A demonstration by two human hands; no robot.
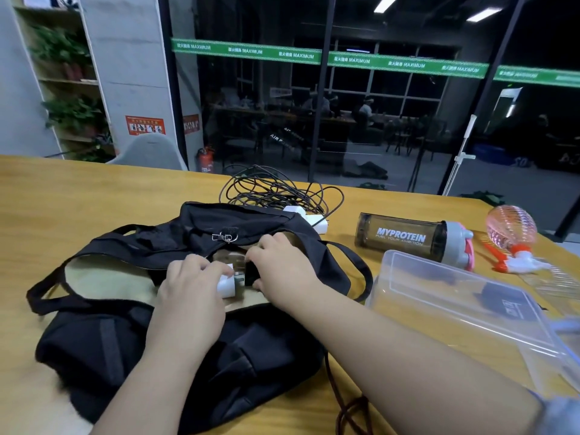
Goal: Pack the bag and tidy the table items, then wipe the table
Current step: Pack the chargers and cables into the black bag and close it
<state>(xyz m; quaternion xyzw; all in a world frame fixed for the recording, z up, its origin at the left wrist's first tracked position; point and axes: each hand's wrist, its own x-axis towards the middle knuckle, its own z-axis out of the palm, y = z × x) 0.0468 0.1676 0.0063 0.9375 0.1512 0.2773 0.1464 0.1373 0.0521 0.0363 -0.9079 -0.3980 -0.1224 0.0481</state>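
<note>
While both hands work at the mouth of the bag, a loose coil of dark cable (276, 189) lies behind it beside a white power adapter (309, 218). To the right a smoky translucent shaker bottle with a grey lid (408, 238) lies on its side, then a pink ribbed spray bottle with an orange-and-white trigger (511, 235), and nearer the camera a clear plastic lidded box (455, 296). A dark reddish cord (342, 400) trails from under the bag towards the near edge.

The black fabric duffel bag with tan lining (131, 340) lies slumped and open at the centre of the table. The left hand (191, 287) curls round a small white plug (226, 285) over the opening; the right hand (279, 271) grips a small black object (251, 273) just beside it, touching the bag's edge.

The yellow wooden table (78, 199) faces a dark glass wall with a green banner strip (314, 56); shelves with plants (69, 98) stand left.
</note>
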